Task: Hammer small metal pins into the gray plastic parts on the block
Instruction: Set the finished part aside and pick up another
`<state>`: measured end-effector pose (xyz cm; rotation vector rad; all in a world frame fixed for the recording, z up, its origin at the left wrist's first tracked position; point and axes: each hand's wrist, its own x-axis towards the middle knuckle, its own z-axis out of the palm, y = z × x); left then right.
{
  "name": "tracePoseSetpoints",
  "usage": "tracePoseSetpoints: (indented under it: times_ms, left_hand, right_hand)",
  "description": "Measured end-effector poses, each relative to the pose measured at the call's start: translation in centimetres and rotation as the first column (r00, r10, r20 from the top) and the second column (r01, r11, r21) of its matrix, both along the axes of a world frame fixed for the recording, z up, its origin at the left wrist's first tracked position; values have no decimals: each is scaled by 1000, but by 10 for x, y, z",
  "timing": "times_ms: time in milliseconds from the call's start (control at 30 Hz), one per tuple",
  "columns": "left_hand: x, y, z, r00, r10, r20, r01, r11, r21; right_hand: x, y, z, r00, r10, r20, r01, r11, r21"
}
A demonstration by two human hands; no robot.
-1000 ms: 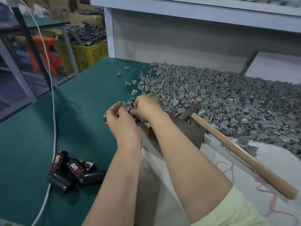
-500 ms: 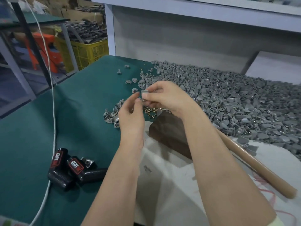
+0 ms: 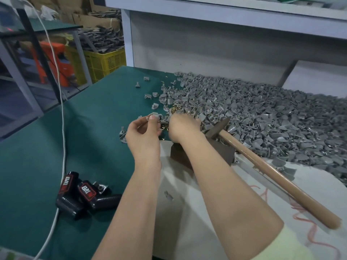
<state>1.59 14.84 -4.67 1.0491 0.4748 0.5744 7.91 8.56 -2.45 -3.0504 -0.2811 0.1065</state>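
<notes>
**A:** Head view: what are the hands doing?

**B:** They're close together but not touching. The left hand (image 3: 144,136) pinches a gray plastic part (image 3: 155,115) between thumb and fingertips, over the green mat (image 3: 84,132).

**A:** And the right?

**B:** The right hand (image 3: 183,128) lies palm down on the brass pins (image 3: 176,109) at the edge of the gray pile (image 3: 266,117). Its fingers are bent into them, but I cannot tell whether it holds one.

**A:** The block?

**B:** The dark block (image 3: 222,152) sits under the right wrist. The hammer (image 3: 266,171) rests its head there, untouched.
</notes>
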Motion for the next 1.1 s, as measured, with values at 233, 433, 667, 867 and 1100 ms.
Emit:
tracePoseSetpoints:
  times_ms: [233, 433, 667, 867, 1100]
  left_hand:
    - [0, -2, 1, 1000, 1, -2, -1, 1000, -29]
    - [0, -3, 1, 1000, -3, 3, 3, 1000, -29]
    - [-2, -3, 1, 999, -38, 20, 38, 999, 13]
    - [-2, -4, 1, 1000, -17, 17, 16, 1000, 19]
    - [-1, -3, 0, 1000, -4, -7, 4, 1000, 5]
  right_hand:
    - [5, 5, 4, 999, -4, -50, 2, 999, -35]
    - [8, 7, -4, 999, 23, 24, -23, 1000, -17]
    - [15, 1, -5, 998, -4, 70, -18, 950, 310]
    - [10, 4, -4, 998, 69, -10, -68, 996, 52]
    - [12, 15, -2, 993, 72, -90, -69, 997, 34]
